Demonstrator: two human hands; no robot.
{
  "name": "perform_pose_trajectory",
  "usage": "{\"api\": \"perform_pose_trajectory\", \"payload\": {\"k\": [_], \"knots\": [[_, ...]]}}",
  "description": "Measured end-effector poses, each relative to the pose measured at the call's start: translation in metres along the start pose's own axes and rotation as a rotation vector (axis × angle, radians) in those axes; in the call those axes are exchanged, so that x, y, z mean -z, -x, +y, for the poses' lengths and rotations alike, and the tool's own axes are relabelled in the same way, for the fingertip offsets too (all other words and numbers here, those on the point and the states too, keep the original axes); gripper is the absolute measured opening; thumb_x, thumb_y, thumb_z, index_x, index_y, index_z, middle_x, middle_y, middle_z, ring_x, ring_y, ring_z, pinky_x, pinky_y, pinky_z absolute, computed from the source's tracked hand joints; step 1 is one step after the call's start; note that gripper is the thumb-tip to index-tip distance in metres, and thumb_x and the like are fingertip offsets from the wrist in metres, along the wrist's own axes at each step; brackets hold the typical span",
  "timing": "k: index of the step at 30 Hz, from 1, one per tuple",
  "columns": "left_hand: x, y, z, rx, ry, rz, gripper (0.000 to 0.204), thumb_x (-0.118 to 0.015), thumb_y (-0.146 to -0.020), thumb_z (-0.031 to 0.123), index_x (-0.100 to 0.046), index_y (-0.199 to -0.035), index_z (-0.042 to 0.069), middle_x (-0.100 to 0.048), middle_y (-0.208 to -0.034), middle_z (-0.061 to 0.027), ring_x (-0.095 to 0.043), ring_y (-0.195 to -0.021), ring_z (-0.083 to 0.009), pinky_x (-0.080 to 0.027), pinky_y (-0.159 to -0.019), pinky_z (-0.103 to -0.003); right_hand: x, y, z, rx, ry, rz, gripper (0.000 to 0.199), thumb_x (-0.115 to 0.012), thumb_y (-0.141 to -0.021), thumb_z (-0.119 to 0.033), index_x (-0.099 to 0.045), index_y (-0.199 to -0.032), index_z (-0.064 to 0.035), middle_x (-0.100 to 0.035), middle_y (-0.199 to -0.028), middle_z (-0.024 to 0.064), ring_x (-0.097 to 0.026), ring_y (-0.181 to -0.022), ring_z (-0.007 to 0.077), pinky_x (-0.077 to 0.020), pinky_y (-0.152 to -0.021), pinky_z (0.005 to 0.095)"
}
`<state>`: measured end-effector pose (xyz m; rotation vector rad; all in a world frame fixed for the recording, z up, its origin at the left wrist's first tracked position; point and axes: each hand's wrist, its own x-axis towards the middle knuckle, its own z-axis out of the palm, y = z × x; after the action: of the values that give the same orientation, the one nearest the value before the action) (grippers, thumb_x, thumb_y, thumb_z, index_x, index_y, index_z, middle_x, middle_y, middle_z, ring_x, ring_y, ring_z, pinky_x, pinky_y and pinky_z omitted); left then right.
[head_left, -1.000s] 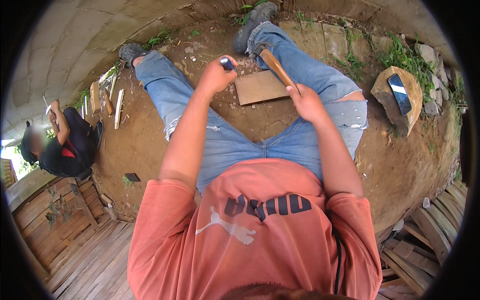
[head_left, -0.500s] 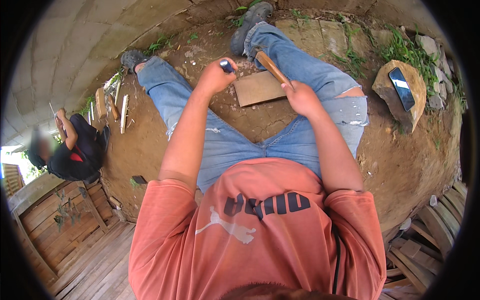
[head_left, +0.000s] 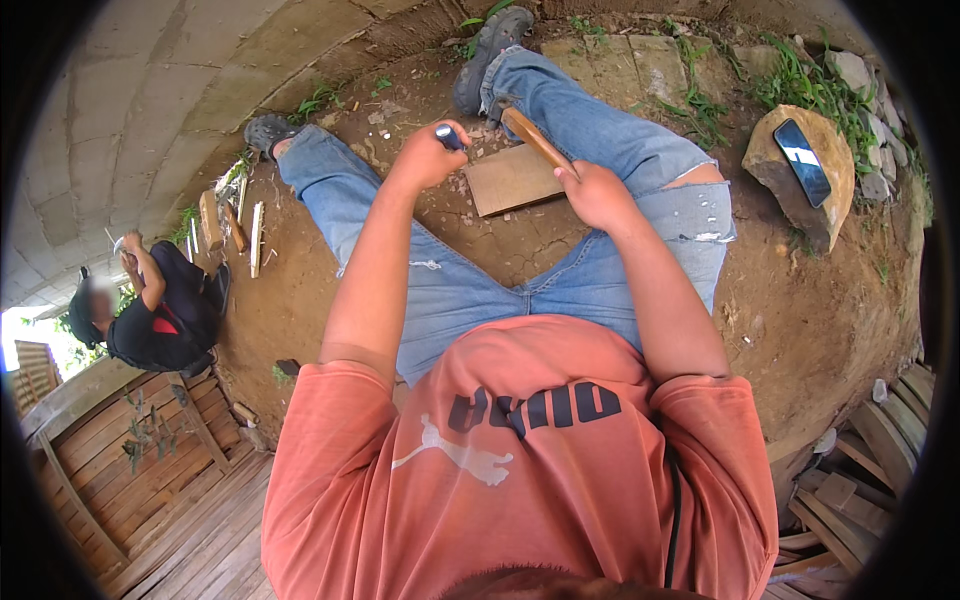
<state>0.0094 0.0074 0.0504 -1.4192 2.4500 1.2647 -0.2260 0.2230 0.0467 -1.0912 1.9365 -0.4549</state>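
Observation:
My left hand (head_left: 424, 162) is closed around a dark blue, rounded handle (head_left: 449, 137) with a shiny end. The rest of that tool is hidden by the fist. In my right hand (head_left: 599, 195) is a wooden-handled tool (head_left: 535, 136), slanting away toward the far left. Its far end looks small and dark, and its exact kind is unclear. Between my legs, a flat brown rectangular board (head_left: 512, 181) lies on the dirt, below and between both hands. The wooden-handled tool passes above the board's far right part.
A phone (head_left: 802, 163) lies on a large rock (head_left: 760, 158) at right. Wood pieces (head_left: 211, 220) lie on the ground at left, near another person (head_left: 165, 310) sitting and holding a thin stick. Stacked planks (head_left: 840, 530) are at lower right, a wooden wall (head_left: 130, 440) at lower left.
The view has shifted slightly. Both hands keep their grips and nearly the same places; the wooden-handled tool has tilted or shifted a little to the left.

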Motion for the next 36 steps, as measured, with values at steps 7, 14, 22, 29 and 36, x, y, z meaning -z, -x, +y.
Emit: {"api": "perform_pose_trajectory", "payload": {"k": [7, 14, 22, 29, 36], "knots": [[-0.003, -0.002, 0.001, -0.036, -0.038, 0.004, 0.023, -0.079, -0.083, 0.011, -0.076, -0.106, 0.011, -0.077, -0.095, -0.0022, -0.071, -0.087, -0.0140, -0.057, -0.082, -0.033, -0.003, -0.002, 0.002, 0.016, 0.023, -0.001, 0.054, -0.049, -0.112, -0.043, -0.070, -0.118, 0.0067, -0.074, -0.111, 0.0325, -0.069, -0.109, 0.0505, -0.0530, -0.097, 0.0569], [-0.012, -0.006, 0.012, -0.054, -0.079, 0.022, 0.023, -0.078, -0.088, 0.017, -0.076, -0.110, 0.011, -0.079, -0.098, -0.0072, -0.075, -0.092, -0.0200, -0.058, -0.084, -0.037, -0.004, -0.003, 0.004, 0.036, 0.016, 0.019, 0.053, -0.050, -0.112, -0.043, -0.070, -0.117, 0.0058, -0.073, -0.109, 0.0327, -0.069, -0.107, 0.0509, -0.0526, -0.096, 0.0572], [-0.028, -0.009, 0.004, -0.090, -0.001, 0.087, 0.028, -0.077, -0.094, 0.020, -0.075, -0.121, 0.010, -0.080, -0.110, -0.0158, -0.077, -0.103, -0.0319, -0.058, -0.092, -0.042, 0.020, 0.044, -0.032, 0.135, -0.169, 0.242, 0.045, -0.056, -0.111, -0.040, -0.065, -0.101, 0.0033, -0.070, -0.092, 0.0306, -0.068, -0.091, 0.0528, -0.0520, -0.080, 0.0565], [-0.030, -0.005, 0.010, -0.081, -0.008, 0.088, 0.024, -0.077, -0.096, 0.020, -0.075, -0.118, 0.010, -0.079, -0.107, -0.0132, -0.076, -0.102, -0.0290, -0.057, -0.092, -0.041, 0.014, 0.073, -0.038, 0.177, 0.132, 0.310, 0.039, -0.060, -0.110, -0.039, -0.062, -0.099, -0.0008, -0.070, -0.086, 0.0276, -0.068, -0.084, 0.0517, -0.0507, -0.073, 0.0603], [-0.031, -0.013, -0.007, -0.079, 0.045, 0.076, 0.020, -0.078, -0.095, 0.017, -0.076, -0.113, 0.010, -0.079, -0.104, -0.0098, -0.075, -0.100, -0.0230, -0.057, -0.092, -0.038, 0.018, 0.063, -0.033, 0.216, 0.160, 0.337, 0.038, -0.059, -0.110, -0.038, -0.061, -0.100, -0.0018, -0.070, -0.083, 0.0257, -0.069, -0.084, 0.0508, -0.0520, -0.073, 0.0606]]}}
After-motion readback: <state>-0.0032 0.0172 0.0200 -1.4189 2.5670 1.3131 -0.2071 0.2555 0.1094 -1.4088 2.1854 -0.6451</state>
